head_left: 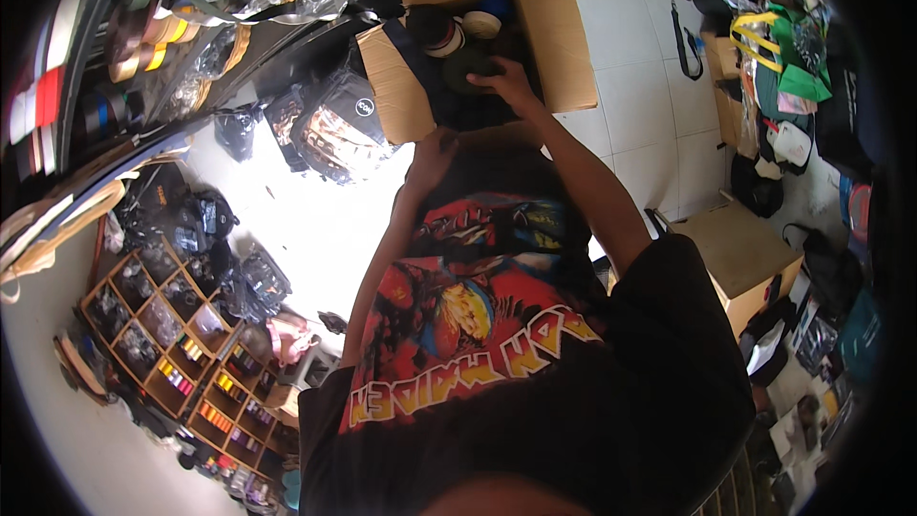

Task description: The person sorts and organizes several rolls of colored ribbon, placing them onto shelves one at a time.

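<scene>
An opened cardboard box (564, 48) stands ahead of me with its flaps folded out. Inside lie several rolls of strap or webbing: a dark green roll (465, 69), a cream roll (481, 25) and a dark roll with a pale edge (447, 39). My right hand (508, 86) reaches into the box and grips the dark green roll, thumb and fingers on its upper side. At the box's near edge, my left hand (437, 153) is closed on the cardboard, its fingertips partly hidden.
Plastic-wrapped backpacks (339, 124) sit left of the box. Strap rolls fill a rack (143, 48) at the upper left, and a wooden cubby shelf (181, 344) holds thread spools. A closed carton (735, 248) and piled bags (802, 57) stand to the right on the tiled floor (635, 86).
</scene>
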A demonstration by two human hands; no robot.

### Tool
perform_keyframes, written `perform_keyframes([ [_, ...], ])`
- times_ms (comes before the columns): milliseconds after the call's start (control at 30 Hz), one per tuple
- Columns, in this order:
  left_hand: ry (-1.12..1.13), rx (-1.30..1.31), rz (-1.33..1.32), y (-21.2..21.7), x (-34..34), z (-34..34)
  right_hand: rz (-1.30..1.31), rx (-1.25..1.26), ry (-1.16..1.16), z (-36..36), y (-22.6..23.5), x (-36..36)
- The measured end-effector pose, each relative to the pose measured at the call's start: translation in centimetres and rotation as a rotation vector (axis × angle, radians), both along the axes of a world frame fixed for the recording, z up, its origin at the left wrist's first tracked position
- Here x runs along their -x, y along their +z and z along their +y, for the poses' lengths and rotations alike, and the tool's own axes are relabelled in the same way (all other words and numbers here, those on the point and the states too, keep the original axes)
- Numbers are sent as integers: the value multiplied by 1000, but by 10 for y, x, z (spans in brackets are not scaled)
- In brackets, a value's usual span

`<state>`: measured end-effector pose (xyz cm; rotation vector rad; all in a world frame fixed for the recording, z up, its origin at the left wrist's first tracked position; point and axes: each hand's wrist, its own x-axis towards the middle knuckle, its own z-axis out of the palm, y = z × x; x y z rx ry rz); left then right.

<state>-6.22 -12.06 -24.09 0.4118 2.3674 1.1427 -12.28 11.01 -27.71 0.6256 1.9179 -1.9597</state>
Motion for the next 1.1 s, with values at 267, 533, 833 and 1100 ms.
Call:
perform_keyframes([
  [267,622,-742,-548,71,50,28,59,199,98,-2,80,-7],
  [533,666,-684,-512,82,70,11,271,51,309,-21,83,15],
  [833,748,-906,-488,112,101,-82,232,182,231,-123,140,63],
  [1100,828,-960,-456,115,125,-150,170,124,205,-208,153,89],
])
